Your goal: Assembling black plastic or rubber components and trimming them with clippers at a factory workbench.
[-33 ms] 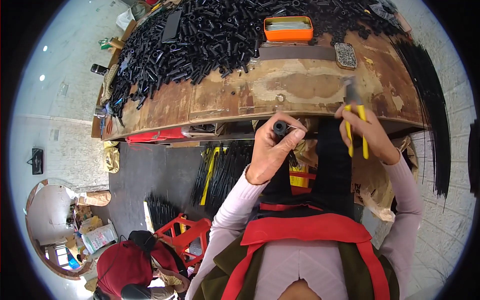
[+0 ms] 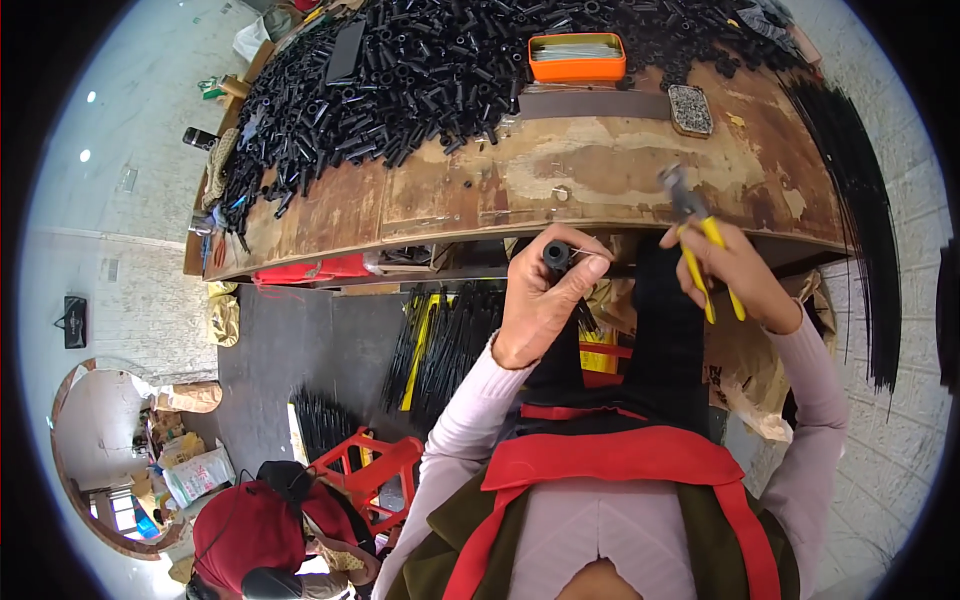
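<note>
My left hand is closed around a short black hollow tube, its round open end facing up. A thin wire sticks out beside the tube, by the thumb and forefinger tips. To the right, my right hand grips a pair of pincers by the yellow handles. The pincers' metal head tilts up and left over the front of the wooden workbench and is slightly blurred. Their jaws stay apart from the tube and wire.
A large heap of black tubes covers the bench's back left. An orange box of thin wires and a small tray stand behind. Long black strands hang at right. A person in a red top is at lower left.
The pincers have swung, their head moving left and down toward the bench front, while the handles shift slightly right. My left hand and the tube have barely moved.
</note>
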`<state>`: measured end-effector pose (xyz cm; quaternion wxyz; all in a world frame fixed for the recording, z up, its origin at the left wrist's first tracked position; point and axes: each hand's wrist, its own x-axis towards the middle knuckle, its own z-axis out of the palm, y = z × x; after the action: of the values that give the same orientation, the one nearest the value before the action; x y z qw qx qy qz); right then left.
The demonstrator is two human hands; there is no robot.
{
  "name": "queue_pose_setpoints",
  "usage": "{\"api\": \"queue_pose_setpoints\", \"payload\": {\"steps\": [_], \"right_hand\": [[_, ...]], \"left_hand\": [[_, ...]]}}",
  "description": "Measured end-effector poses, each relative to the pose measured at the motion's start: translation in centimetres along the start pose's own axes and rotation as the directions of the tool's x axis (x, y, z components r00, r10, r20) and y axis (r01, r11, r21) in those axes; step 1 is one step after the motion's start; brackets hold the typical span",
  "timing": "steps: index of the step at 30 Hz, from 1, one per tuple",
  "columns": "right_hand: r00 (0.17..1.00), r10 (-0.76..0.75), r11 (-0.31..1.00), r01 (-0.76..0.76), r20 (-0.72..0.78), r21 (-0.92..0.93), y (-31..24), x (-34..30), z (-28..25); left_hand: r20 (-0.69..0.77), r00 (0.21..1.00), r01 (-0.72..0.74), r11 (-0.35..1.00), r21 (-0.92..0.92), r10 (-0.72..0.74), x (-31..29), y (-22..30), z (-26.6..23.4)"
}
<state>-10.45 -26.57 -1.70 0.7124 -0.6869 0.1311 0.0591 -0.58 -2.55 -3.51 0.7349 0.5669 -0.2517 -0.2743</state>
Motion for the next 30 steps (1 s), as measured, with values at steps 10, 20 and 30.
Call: {"api": "queue_pose_setpoints", "payload": {"steps": [10, 20, 30], "right_hand": [[0.83, -0.542, 0.259, 0.318, 0.135, -0.912, -2.0, -5.7, 7.7], [0.695, -0.677, -0.027, 0.305, 0.242, -0.952, -1.7, -6.3, 9.2], [0.941, 0.026, 0.506, 0.278, 0.337, -0.816, -8.6, -9.2, 8.1]], "left_hand": [[0.151, 0.976, -0.174, 0.979, 0.105, 0.157, -3.9, 1.9, -0.2], [0.258, 0.953, -0.187, 0.98, 0.076, 0.161, -6.4, 2.7, -1.0], [0.417, 0.902, -0.209, 0.956, 0.204, 0.109, -7.1, 4.1, -1.4]]}}
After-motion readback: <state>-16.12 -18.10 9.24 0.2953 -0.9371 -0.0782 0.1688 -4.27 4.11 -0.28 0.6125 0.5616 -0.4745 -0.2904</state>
